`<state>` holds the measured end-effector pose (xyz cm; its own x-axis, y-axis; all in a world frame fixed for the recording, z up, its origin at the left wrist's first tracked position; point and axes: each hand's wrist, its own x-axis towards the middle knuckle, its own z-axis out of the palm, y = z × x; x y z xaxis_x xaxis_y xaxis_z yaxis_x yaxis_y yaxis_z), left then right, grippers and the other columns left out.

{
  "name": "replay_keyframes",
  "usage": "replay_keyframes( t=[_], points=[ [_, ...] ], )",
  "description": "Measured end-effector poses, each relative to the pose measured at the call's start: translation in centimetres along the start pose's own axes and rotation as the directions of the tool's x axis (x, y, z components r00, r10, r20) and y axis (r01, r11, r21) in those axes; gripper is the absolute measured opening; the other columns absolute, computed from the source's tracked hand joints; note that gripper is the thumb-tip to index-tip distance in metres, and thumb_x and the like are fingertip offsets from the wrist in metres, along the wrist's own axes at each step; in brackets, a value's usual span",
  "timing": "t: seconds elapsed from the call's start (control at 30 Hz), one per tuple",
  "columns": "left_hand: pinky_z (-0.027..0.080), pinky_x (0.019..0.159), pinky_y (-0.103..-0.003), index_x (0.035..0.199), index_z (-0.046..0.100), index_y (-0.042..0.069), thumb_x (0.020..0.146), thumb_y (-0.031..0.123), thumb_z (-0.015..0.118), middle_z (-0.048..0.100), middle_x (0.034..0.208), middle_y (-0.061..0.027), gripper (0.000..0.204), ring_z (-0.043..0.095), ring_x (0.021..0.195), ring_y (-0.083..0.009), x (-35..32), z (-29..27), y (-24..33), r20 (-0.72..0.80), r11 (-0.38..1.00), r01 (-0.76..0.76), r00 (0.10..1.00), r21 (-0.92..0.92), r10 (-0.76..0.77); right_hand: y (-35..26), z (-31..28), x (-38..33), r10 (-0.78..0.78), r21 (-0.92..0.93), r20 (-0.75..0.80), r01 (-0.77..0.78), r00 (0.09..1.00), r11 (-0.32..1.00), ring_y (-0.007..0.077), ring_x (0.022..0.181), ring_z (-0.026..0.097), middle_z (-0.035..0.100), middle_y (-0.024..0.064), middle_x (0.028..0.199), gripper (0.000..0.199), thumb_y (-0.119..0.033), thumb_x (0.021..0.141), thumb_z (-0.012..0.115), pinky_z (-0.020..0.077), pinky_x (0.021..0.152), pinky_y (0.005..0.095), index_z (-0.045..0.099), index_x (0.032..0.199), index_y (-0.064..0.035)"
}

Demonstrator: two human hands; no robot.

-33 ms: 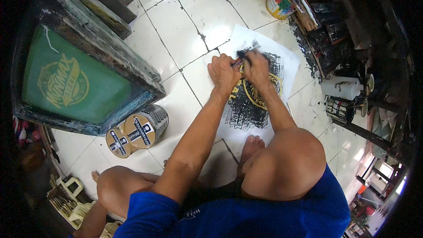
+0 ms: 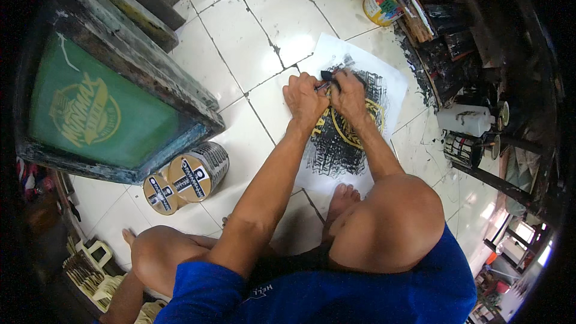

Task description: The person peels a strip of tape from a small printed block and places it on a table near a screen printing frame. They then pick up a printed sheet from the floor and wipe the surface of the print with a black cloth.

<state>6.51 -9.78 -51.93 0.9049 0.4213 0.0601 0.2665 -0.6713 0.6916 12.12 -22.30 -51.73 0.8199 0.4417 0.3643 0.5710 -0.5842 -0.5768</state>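
Observation:
My left hand (image 2: 306,101) is closed, fingers bent in, around a small dark, purplish thing at its fingertips. Against it, my right hand (image 2: 349,97) is closed on a small black piece (image 2: 327,75) whose tip sticks out above the fingers; its kind is too small and hidden to make out. Both hands meet over the upper part of a white sheet (image 2: 393,87) on the floor. The sheet bears smeared black print and a yellow emblem (image 2: 345,129), partly covered by my right hand and forearm.
A framed green printing screen (image 2: 144,138) leans at the left, with two round cans (image 2: 207,165) lying beside it. Paint cans (image 2: 381,7) stand at the upper right. A white plastic jug (image 2: 465,120) lies by dark racks at the right. My bare foot (image 2: 343,198) is by the sheet's lower edge.
My right hand, blurred a moment ago, shows sharply now, and the black piece in it sits slightly differently. My left hand and the sheet have stayed in place.

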Motion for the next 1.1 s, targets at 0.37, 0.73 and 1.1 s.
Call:
replay_keyframes(
  t=[0.37,0.73,1.1],
  points=[
    [0.038,0.081,-0.042,0.078,0.071,0.011,0.069,0.018,0.078,0.063,0.089,-0.0022,0.014,0.055,0.095,-0.0257,0.1,0.2,0.2,-0.028,0.999,-0.037,0.999,-0.002,0.037,1.9,-0.7,3.5,0.169,-0.137,0.057,-0.160,0.984,0.978,0.0448,0.084,0.062,0.062,0.0240,0.092,0.020,-0.011,0.082,0.062,0.0505,0.073,0.0509,0.063,0.098,0.0006],
    [0.038,0.081,-0.042,0.081,0.074,0.010,0.068,0.017,0.078,0.063,0.089,-0.0021,0.015,0.054,0.093,-0.0264,0.0,-0.4,0.2,0.008,1.000,0.007,1.000,-0.022,-0.007,1.6,0.0,2.1,0.102,-0.185,0.105,-0.082,0.989,0.979,0.0448,0.086,0.062,0.062,0.0252,0.096,0.016,-0.005,0.079,0.063,0.0510,0.074,0.0514,0.061,0.094,0.0008],
    [0.039,0.080,-0.041,0.078,0.072,0.011,0.066,0.017,0.080,0.062,0.089,-0.0015,0.015,0.054,0.092,-0.0257,-0.1,0.0,-0.7,-0.014,0.999,0.036,0.999,-0.013,-0.037,-0.6,0.7,0.7,-0.071,0.051,0.056,0.068,0.996,0.996,0.0460,0.086,0.061,0.062,0.0251,0.094,0.010,-0.004,0.080,0.061,0.0502,0.075,0.0517,0.059,0.088,0.0006]
  ],
)
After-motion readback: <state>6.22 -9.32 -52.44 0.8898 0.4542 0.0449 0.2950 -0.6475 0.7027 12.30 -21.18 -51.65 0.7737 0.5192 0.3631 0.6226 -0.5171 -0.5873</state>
